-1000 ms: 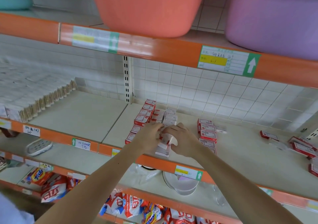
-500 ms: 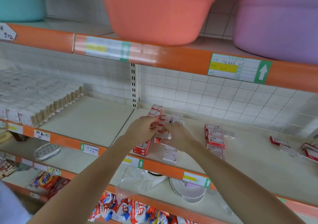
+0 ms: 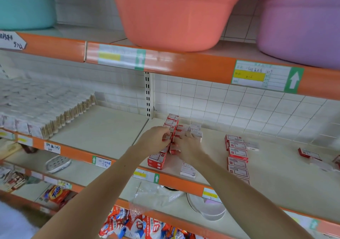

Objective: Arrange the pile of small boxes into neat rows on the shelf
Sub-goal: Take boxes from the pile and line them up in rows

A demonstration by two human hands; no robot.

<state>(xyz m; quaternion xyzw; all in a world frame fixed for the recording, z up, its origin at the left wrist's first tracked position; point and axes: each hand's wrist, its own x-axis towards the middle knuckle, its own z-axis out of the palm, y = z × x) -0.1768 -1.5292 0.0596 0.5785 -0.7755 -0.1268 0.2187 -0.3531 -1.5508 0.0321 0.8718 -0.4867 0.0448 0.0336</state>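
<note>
Left hand (image 3: pixel 156 137) and right hand (image 3: pixel 189 145) cover middle of box rows (image 3: pixel 172 123); grip unclear. Shelf label (image 3: pixel 121 58) blurred. Purple tub (image 3: pixel 301 27) cut by right edge.

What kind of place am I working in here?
Most likely a small general store aisle: orange shelf edges carry handwritten price labels, big plastic basins sit on the top shelf, and detergent packets lie on a lower shelf, below the small boxes.

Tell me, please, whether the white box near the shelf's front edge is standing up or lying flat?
Lying flat. The white box rests on its broad side, printed face up, alone near the shelf edge.
</note>
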